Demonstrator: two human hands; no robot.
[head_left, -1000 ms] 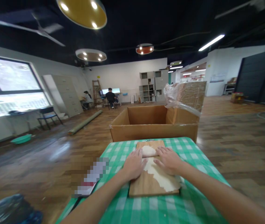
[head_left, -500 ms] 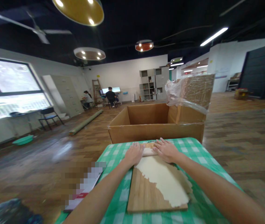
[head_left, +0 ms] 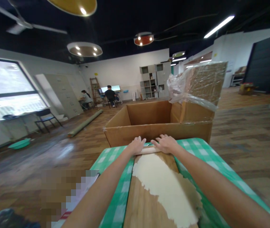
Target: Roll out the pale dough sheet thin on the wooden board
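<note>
A pale rolling pin [head_left: 149, 150] lies crosswise at the far end of a wooden board [head_left: 138, 204]. My left hand [head_left: 136, 147] rests on its left end, fingers stretched forward. On the right end lies my right hand [head_left: 165, 144], its fingers spread and pointing ahead and left. Both palms press on the pin without wrapping round it. A thin, ragged-edged sheet of cream dough [head_left: 162, 183] stretches from near the pin toward me. Its right side hangs past the board's edge, over the green checked tablecloth [head_left: 112, 158].
Just beyond the table stands a large open cardboard box [head_left: 156, 131], with a plastic-wrapped carton [head_left: 204, 80] at its right. A partly pixelated flat item [head_left: 84, 190] lies by my left forearm. Two people sit far back, one in a dark top [head_left: 110, 94].
My hands and the rolling pin have moved away from me to the board's far end. My fingers have stretched out more, and the view has shifted closer over the board.
</note>
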